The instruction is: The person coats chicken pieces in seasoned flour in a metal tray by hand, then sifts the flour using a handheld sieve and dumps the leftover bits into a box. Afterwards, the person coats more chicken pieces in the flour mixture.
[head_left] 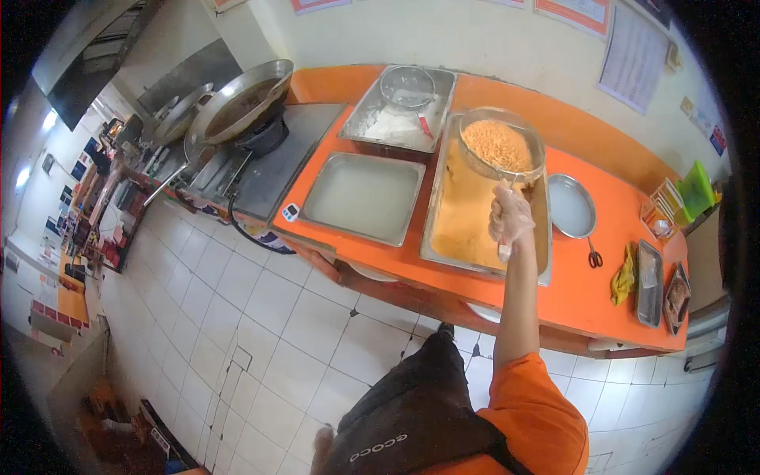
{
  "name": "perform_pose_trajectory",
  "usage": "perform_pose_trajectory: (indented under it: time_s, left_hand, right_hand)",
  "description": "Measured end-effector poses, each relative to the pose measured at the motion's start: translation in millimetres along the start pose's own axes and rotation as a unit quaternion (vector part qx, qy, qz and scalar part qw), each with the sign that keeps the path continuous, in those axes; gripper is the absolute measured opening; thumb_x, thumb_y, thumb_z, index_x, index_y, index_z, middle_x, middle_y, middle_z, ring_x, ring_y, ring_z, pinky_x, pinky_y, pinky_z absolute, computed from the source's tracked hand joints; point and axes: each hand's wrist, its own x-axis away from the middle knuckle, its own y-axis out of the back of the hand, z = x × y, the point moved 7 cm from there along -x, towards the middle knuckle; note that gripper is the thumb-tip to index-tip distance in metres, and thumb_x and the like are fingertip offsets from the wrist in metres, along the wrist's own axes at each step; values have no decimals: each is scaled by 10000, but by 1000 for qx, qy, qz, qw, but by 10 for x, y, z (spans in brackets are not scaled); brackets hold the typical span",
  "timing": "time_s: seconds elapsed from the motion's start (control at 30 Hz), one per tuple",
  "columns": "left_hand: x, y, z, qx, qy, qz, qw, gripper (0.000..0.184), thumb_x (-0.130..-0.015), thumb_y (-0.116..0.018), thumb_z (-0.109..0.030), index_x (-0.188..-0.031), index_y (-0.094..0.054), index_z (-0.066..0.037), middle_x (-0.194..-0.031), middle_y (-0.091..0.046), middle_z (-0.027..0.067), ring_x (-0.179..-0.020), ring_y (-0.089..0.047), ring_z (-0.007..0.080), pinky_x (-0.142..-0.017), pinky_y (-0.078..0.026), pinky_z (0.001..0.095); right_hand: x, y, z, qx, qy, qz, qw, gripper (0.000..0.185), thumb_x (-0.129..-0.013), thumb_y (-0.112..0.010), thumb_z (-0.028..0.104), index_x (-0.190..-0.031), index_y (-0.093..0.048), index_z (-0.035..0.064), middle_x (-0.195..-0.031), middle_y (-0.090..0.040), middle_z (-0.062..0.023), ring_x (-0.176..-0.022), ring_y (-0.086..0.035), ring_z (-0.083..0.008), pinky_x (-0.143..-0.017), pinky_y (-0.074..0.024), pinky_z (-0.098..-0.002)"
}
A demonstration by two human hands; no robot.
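My right hand (pixel 511 218), in a clear plastic glove, is closed around the handle of a wire mesh strainer (pixel 540 146). The strainer holds a heap of orange crumbs (pixel 497 145). It sits over the far end of a long metal tray (pixel 543 261), whose bottom is covered with fine orange-yellow crumbs (pixel 463 226). My left hand (pixel 324 435) hangs low beside my dark apron; it is small and blurred, and its fingers cannot be made out.
Left of the crumb tray are a pan of cloudy liquid (pixel 364 198) and a tray of white powder (pixel 392 127) with another strainer (pixel 408 87). A round pan (pixel 571 207), scissors (pixel 594 255) and yellow cloth (pixel 624 277) lie rightward. A large wok (pixel 241 99) stands on the stove.
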Motion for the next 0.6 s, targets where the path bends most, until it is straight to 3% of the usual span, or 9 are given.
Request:
perform_pose_trajectory:
  time_s: [0.17,0.27,0.3,0.4,0.5,0.6]
  left_hand:
    - [-26,-143,226,4,76,40,996,116,-731,-600,-171,-746,-592,-56,-779,-595,179,-781,-581,361,-692,-472,456]
    - [37,-94,229,-33,107,58,992,132,-741,-601,-183,-759,-600,-51,-810,-611,172,-804,-590,359,-711,-479,456]
    - [105,-80,214,-37,114,59,991,140,-748,-599,-188,-766,-605,-49,-825,-619,169,-816,-595,358,-720,-481,456]
    - [36,-96,267,-113,117,132,978,437,-772,-586,-447,-931,-686,-53,-925,-673,182,-894,-648,346,-762,-499,451]
    - [37,-145,298,-151,174,177,957,422,-779,-580,-441,-929,-690,-62,-944,-672,177,-903,-646,344,-780,-499,456]
    - [-111,-190,353,-82,109,91,986,404,-770,-596,-432,-900,-694,-62,-922,-675,177,-872,-655,342,-757,-507,451]
  right_hand:
    - [174,-67,309,16,-89,2,996,187,-917,-529,312,-819,-462,167,-498,-379,37,-309,-311,-100,-289,-259,-263]
    - [-89,91,0,40,4,-34,999,247,-912,-535,329,-755,-449,159,-484,-359,36,-306,-305,-103,-290,-250,-259]
    - [-116,89,4,34,-13,-26,999,296,-907,-540,342,-706,-422,159,-466,-336,36,-303,-301,-108,-292,-239,-259]
    - [174,14,261,6,-83,-25,996,311,-907,-545,353,-696,-408,170,-456,-321,40,-303,-298,-110,-295,-227,-260]
    - [-131,168,-37,58,-62,-34,996,303,-896,-574,351,-694,-419,186,-470,-336,50,-317,-304,-102,-304,-234,-267]
    - [48,-14,275,9,-50,-24,998,245,-890,-580,304,-721,-455,178,-518,-379,46,-349,-332,-94,-319,-249,-264]
